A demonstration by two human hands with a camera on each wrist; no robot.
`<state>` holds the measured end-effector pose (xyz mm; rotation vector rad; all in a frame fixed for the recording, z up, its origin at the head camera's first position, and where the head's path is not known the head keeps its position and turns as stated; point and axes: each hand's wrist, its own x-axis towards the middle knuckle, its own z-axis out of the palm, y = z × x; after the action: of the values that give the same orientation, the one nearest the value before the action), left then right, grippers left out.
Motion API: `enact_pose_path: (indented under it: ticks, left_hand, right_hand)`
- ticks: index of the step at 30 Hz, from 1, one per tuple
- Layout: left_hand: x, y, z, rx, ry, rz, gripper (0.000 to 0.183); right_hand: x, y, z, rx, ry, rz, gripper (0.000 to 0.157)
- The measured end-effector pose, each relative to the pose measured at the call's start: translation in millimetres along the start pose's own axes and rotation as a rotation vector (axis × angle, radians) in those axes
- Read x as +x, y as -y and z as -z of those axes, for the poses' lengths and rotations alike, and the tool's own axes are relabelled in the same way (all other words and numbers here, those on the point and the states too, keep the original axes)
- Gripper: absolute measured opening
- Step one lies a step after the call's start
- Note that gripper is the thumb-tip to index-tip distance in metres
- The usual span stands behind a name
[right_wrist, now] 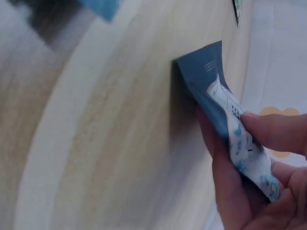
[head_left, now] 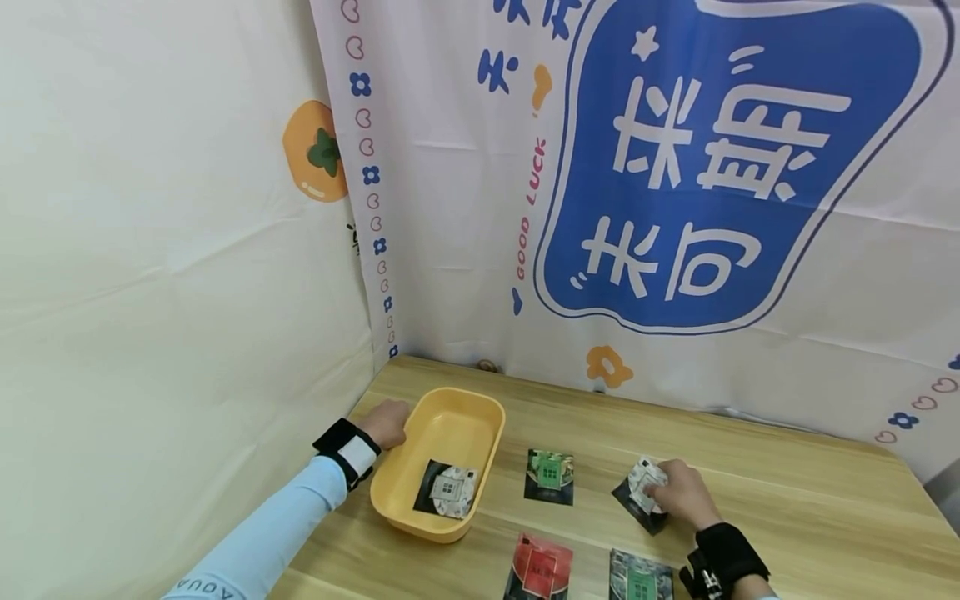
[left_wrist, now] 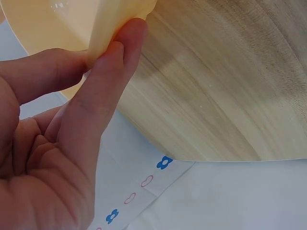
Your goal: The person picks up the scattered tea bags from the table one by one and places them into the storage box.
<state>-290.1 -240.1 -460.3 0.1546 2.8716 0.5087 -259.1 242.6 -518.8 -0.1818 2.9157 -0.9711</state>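
My left hand [head_left: 386, 422] pinches the left rim of a yellow plastic tub [head_left: 453, 425], its thumb and fingers on the two sides of the wall in the left wrist view. Inside the tub, toward its near end, lies a flat black-and-white sachet [head_left: 450, 490]. My right hand [head_left: 688, 493] grips another black-and-white sachet [head_left: 643, 492] between thumb and fingers. In the right wrist view this sachet [right_wrist: 204, 76] is bent lengthwise, its dark end pointing away from the palm close over the table.
Between the tub and my right hand lies a green-and-black sachet [head_left: 550, 475]. Nearer me are a red sachet [head_left: 538, 567] and a dark one with a green label [head_left: 641, 575], both cut by the frame's edge. A printed cloth [head_left: 465, 275] hangs behind the wooden table [head_left: 795, 500].
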Motion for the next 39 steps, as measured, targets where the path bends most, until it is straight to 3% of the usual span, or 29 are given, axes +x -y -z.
enact_pose_path:
  ticks: [5,10,14,18,27,39]
  left_hand:
    - [2.2,-0.7,0.8,0.007,0.001,0.001,0.029]
    - [2.9,-2.4,1.9,0.008,-0.006,-0.009,0.031]
    - [4.9,-2.6,1.3,0.010,-0.007,-0.008,0.031]
    - [6.1,-2.6,0.6,0.020,-0.010,-0.009,0.030]
    - [3.9,-4.3,1.5,-0.008,-0.016,-0.008,0.029]
    - [-6.4,0.3,2.0,-0.034,-0.029,-0.073,0.032]
  right_hand:
    - [-3,1,5.7,0.033,0.009,-0.053,0.042]
    - [-2,1,10.3,0.102,-0.010,-0.112,0.017]
    - [-1,4,14.4,0.314,0.007,-0.168,0.034]
    - [-2,9,18.1,0.521,0.039,-0.216,0.038]
    - [-2,22,19.3,0.536,-0.017,-0.227,0.037]
    - [-5,30,3.1,0.643,-0.018,-0.223,0.038]
